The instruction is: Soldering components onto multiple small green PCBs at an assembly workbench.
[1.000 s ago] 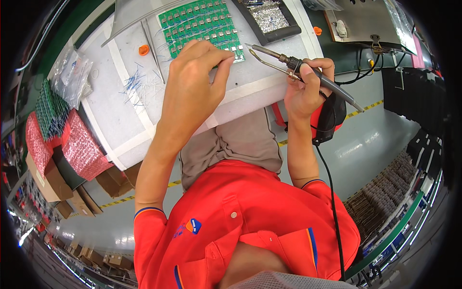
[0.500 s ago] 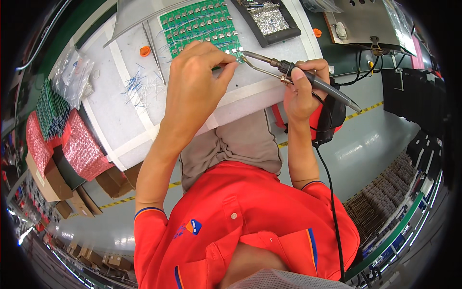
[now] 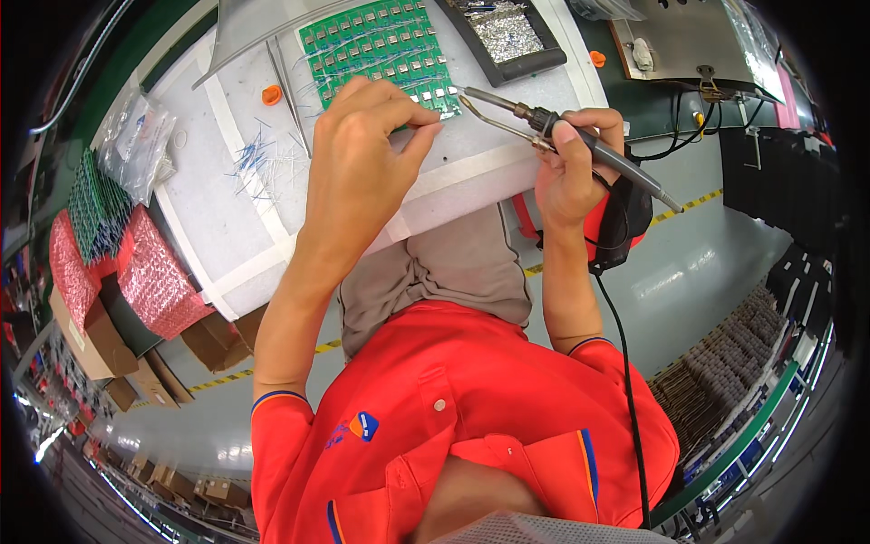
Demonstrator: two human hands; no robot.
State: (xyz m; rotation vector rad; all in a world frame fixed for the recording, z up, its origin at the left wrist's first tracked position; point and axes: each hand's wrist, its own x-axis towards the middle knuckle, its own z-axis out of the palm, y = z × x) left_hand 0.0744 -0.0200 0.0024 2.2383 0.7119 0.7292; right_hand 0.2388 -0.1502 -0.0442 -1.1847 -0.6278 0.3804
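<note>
My right hand (image 3: 571, 177) is wrapped round a grey-handled soldering iron (image 3: 625, 168) with a thin curved metal tube beside its barrel. The iron's tip and the tube's end point left, a short way off the near right corner of a green circuit board panel (image 3: 374, 40). Rows of small silvery parts and thin white and blue wires lie across this panel. Over its near edge hangs my left hand (image 3: 358, 150), thumb and forefinger drawn together in a pinch beside that corner. Whatever they hold is too small to make out. The hand hides part of the panel.
Metal tweezers (image 3: 290, 102), an orange cap (image 3: 272, 94) and loose cut wires (image 3: 258, 168) lie left on the white work surface (image 3: 195, 208). A black tray of silvery scraps (image 3: 507, 41) stands far right. Bagged parts (image 3: 136, 145) and pink bubble wrap (image 3: 154, 272) sit at the left edge.
The soldering iron's tip and tube have drawn back to the right, off the panel's corner. My left hand has shifted slightly left, away from the tip.
</note>
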